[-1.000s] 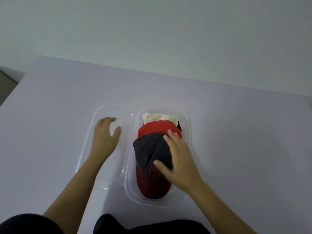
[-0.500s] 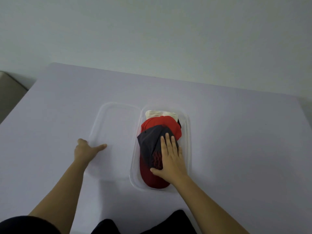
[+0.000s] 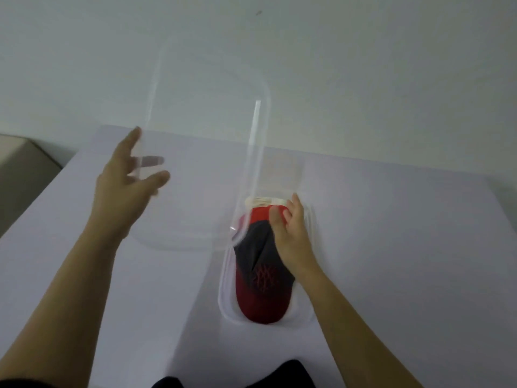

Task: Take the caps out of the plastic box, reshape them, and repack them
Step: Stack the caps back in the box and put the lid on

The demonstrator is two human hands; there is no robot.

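Caps (image 3: 263, 264) are lying stacked inside the plastic box (image 3: 223, 301) on the desk (image 3: 391, 247), directly under the right hand (image 3: 291, 233). Its fingers (image 3: 296, 203) are curling loosely over the far end of the pile, touching the red fabric but not clamping anything. Beyond their tips a cream cap (image 3: 263, 202) is peeking out; beneath the palm a dark cap is draping over a red one with a mesh panel.

The left hand (image 3: 126, 186) is holding the clear lid (image 3: 207, 141) raised and tilted, thumb on the near face and fingers seemingly behind the blurred edge, gripping it.

These caps are looking soft and light, crushable, so they should be lifting easily; the stiffer brim nearest the wrist is probably the better hold. The lid is looking thin, flexible and slick.

No logo or writing is showing legibly anywhere.
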